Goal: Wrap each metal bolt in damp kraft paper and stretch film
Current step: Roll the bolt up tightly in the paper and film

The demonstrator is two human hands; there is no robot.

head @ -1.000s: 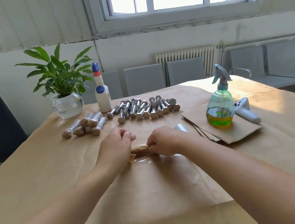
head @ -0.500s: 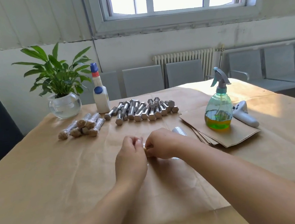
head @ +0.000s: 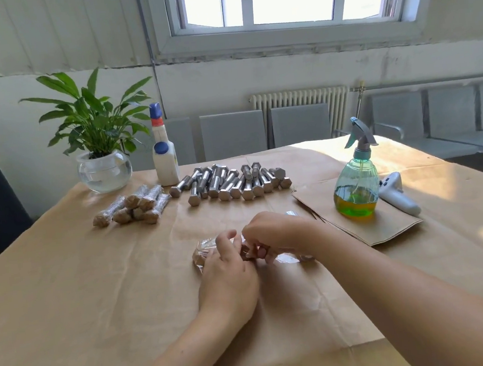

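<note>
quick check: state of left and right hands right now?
Left hand: grips the paper-wrapped bolt, fingers curled over it.
Right hand: pinches the stretch film at the bolt's other end.

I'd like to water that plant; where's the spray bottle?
The spray bottle stands on the table's right side, on a stack of kraft paper sheets, beside a white controller.
</note>
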